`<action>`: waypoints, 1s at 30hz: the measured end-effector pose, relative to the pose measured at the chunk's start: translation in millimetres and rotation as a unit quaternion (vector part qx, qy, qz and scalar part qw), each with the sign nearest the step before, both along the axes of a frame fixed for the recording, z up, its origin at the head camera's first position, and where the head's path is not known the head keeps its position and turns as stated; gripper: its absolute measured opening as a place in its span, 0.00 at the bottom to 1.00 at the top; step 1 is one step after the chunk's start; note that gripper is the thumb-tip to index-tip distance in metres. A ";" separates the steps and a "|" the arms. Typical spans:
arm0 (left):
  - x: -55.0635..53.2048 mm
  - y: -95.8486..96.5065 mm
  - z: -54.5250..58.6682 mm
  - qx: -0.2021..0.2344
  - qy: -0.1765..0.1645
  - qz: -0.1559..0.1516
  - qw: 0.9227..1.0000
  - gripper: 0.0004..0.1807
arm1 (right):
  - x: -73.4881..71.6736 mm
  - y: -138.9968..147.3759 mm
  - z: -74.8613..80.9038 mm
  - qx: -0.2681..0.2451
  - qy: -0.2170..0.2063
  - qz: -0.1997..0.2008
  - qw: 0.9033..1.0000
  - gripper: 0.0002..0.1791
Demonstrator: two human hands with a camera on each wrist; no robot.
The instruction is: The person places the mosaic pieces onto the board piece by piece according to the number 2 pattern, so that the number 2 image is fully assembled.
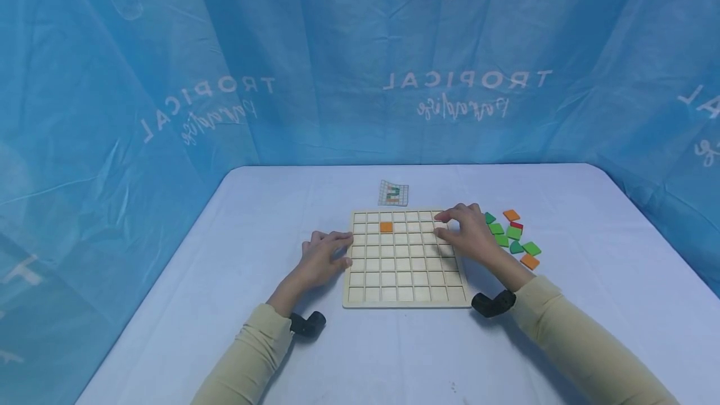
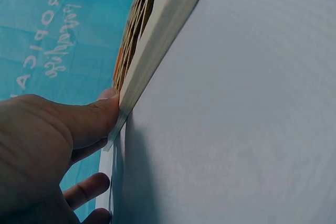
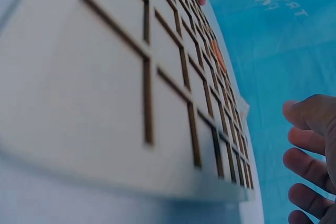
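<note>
A pale wooden board (image 1: 405,304) with a grid of square recesses lies on the white table. One orange square tile (image 1: 386,227) sits in a recess toward the upper left of the grid. My left hand (image 1: 320,258) rests at the board's left edge, its thumb and index fingertips touching the rim. In the left wrist view, the thumb (image 2: 92,121) presses against the board's side. Over the upper right corner of the board hovers my right hand (image 1: 467,227), thumb and index finger apart, with nothing seen between them.
Loose green tiles (image 1: 497,229), orange tiles (image 1: 529,261) and a partly covered red tile (image 1: 516,225) lie right of the board, near the right hand. Behind the board is a small card (image 1: 392,193) with a coloured grid pattern. A blue printed curtain (image 1: 349,124) surrounds the table.
</note>
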State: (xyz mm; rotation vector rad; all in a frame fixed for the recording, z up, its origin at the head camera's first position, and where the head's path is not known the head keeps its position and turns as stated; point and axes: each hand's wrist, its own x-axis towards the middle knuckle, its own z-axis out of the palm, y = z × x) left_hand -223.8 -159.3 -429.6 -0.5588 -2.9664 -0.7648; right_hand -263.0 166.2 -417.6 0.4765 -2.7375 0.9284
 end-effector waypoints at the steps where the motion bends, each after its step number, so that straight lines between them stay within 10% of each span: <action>1: -0.1 -0.1 -0.1 0.001 -0.002 0.001 1.000 0.28 | 0.9 2.3 -1.2 0.001 0.003 -0.004 1.000 0.16; 30: -1.6 1.4 0.3 -0.010 -0.013 0.009 1.000 0.27 | 20.9 86.3 -10.8 0.043 -0.043 -0.094 0.994 0.20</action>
